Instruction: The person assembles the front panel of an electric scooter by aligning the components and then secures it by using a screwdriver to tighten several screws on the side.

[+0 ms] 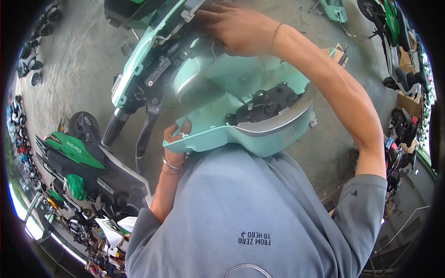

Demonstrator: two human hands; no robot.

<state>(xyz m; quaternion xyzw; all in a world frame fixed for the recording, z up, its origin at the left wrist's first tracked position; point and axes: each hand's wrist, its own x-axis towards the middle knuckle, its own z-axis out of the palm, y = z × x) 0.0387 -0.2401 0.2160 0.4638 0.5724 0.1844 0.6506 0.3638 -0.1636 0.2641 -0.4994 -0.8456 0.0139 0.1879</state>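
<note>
Mint-green panel [206, 136] sits before my shirt [245, 194], apparently braced there so 1 hand steadies it; left-hand fingers [172, 134] are narrow, gripping its left end. Right hand [241, 31] is at the handlebar assembly [155, 78]; fingertips hidden and blurred, opening and hold I cannot tell.

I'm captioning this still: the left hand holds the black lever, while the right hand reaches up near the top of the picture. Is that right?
Not quite: the head view shows the left hand holding the corner of the mint-green panel, not the black lever. The right hand does reach up near the top.
</note>
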